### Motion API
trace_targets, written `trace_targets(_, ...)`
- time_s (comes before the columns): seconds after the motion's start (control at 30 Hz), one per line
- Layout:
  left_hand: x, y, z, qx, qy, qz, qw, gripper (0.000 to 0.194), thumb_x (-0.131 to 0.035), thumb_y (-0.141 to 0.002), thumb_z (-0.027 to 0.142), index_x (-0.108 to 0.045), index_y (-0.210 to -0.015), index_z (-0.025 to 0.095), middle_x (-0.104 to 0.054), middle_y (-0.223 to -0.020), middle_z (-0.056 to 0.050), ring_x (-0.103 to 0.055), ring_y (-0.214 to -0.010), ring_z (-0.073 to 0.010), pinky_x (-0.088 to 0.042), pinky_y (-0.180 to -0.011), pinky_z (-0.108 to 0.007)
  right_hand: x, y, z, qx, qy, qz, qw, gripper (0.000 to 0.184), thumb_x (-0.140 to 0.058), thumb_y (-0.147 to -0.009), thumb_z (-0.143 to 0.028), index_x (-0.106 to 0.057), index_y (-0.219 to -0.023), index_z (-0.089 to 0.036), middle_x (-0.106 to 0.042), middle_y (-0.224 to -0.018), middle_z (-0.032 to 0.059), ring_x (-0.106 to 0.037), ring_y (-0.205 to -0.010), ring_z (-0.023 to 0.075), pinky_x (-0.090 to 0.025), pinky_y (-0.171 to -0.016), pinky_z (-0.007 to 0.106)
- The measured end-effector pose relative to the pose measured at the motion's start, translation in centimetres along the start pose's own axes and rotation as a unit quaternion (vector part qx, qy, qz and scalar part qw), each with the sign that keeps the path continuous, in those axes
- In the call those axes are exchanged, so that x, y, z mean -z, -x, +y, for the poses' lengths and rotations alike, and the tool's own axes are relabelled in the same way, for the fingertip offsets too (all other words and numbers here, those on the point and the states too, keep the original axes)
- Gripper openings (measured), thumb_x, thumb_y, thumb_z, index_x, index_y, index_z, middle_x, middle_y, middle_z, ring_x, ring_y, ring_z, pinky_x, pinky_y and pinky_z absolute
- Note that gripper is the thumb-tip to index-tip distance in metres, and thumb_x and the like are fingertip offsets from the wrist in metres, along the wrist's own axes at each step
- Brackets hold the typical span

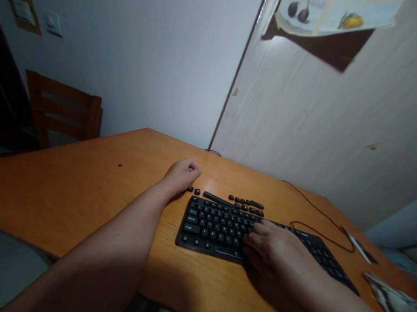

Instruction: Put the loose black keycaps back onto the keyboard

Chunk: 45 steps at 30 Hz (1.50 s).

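A black keyboard [222, 229] lies at a slant on the wooden table, its bottom-row sockets bare along the near edge. My right hand [273, 248] is over its middle, fingers bent together and down at the keys; the fingertips, and anything between them, are hidden. My left hand [183, 173] rests curled closed on the table beyond the keyboard's far left corner, and I see nothing in it. Close by it are loose keycaps [197, 191]. A long black space bar [217, 199] lies behind the keyboard, with several more keycaps [249, 208] to its right.
A black cable [314, 206] loops over the table's right side. Beyond it lie a white stick-like item [357, 245] and a crumpled cloth [393, 300]. A small dark piece [120, 165] sits on the left. A wooden chair [64, 106] stands behind the table by the wall.
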State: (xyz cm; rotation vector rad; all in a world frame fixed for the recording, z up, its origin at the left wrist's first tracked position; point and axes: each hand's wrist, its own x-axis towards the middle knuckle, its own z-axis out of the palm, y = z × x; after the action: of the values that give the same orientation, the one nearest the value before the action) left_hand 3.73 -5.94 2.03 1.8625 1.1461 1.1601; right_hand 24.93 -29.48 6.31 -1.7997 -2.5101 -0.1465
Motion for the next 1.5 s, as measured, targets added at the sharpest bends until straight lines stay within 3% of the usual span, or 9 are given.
trace_targets(0.43, -0.1, -0.1, -0.6, -0.028, -0.009, 0.004, 1.0, 0.015, -0.06, -0.079, 0.033, -0.064, -0.08, 0.019, -0.062, -0.069, -0.002, -0.055, -0.062, -0.0147, -0.037, -0.053, -0.025, -2.1, 0.1, -1.3, 0.059, 0.205, -0.008, 0.977, 0.013, -0.059, -0.078, -0.008, -0.068, -0.076, -0.018, -0.066, -0.075, 0.0061, -0.053, -0.066, 0.0206, -0.038, -0.064, 0.037)
trace_targets(0.77, 0.0, -0.3, -0.5, -0.01, -0.007, 0.009, 1.0, 0.015, -0.059, -0.079, 0.032, -0.064, -0.081, 0.019, -0.062, -0.07, -0.001, -0.055, -0.06, -0.0148, -0.038, -0.053, -0.025, -0.3, 2.6, -1.8, -0.029, 0.031, 0.065, 0.997, 0.026, -0.048, -0.092, -0.019, -0.072, -0.103, -0.018, -0.065, -0.082, 0.0073, -0.057, -0.077, 0.0222, -0.039, -0.069, 0.035)
trace_targets(1.1, 0.0, -0.1, -0.4, 0.003, -0.006, 0.009, 1.0, 0.014, -0.06, -0.078, 0.033, -0.063, -0.081, 0.02, -0.061, -0.068, -0.001, -0.055, -0.06, -0.0152, -0.038, -0.053, -0.025, -0.5, 2.7, -1.9, -0.049, -0.008, 0.032, 0.998, 0.019, -0.051, -0.091, -0.019, -0.07, -0.089, -0.022, -0.064, -0.079, 0.004, -0.058, -0.075, 0.0204, -0.039, -0.068, 0.034)
trace_targets(1.2, 0.0, -0.2, -0.5, 0.002, 0.002, 0.005, 1.0, 0.013, -0.059, -0.078, 0.032, -0.063, -0.08, 0.02, -0.063, -0.07, -0.002, -0.055, -0.06, -0.015, -0.039, -0.052, -0.025, 0.1, 2.1, -1.0, -0.064, -0.04, 0.024, 0.997, 0.022, -0.051, -0.092, -0.019, -0.072, -0.089, -0.022, -0.065, -0.08, 0.004, -0.061, -0.075, 0.0195, -0.042, -0.068, 0.032)
trace_targets(1.27, 0.0, -0.2, -0.5, 0.001, 0.006, 0.002, 1.0, 0.013, -0.059, -0.078, 0.031, -0.063, -0.08, 0.019, -0.063, -0.07, -0.002, -0.056, -0.06, -0.0149, -0.039, -0.052, -0.024, 0.6, 1.1, 0.3, -0.077, -0.075, 0.035, 0.994, 0.024, -0.051, -0.094, -0.021, -0.075, -0.099, -0.023, -0.069, -0.087, 0.0048, -0.064, -0.081, 0.0197, -0.046, -0.072, 0.031)
trace_targets(1.37, 0.0, -0.1, -0.5, 0.002, 0.004, 0.002, 1.0, 0.013, -0.058, -0.078, 0.031, -0.062, -0.08, 0.019, -0.062, -0.067, -0.001, -0.055, -0.059, -0.0149, -0.038, -0.052, -0.024, 0.7, -1.7, 3.1, -0.104, -0.1, 0.052, 0.988, 0.03, -0.051, -0.095, -0.026, -0.075, -0.112, -0.021, -0.074, -0.101, 0.0079, -0.067, -0.091, 0.0224, -0.049, -0.08, 0.034)
trace_targets(1.5, 0.0, -0.1, -0.4, -0.005, -0.004, 0.004, 1.0, 0.013, -0.058, -0.078, 0.031, -0.062, -0.079, 0.019, -0.061, -0.065, -0.001, -0.055, -0.059, -0.015, -0.037, -0.052, -0.024, -0.1, -6.5, 6.5, -0.13, -0.097, 0.007, 0.987, 0.031, -0.056, -0.093, -0.031, -0.076, -0.112, -0.018, -0.075, -0.109, 0.011, -0.068, -0.098, 0.0248, -0.049, -0.084, 0.035)
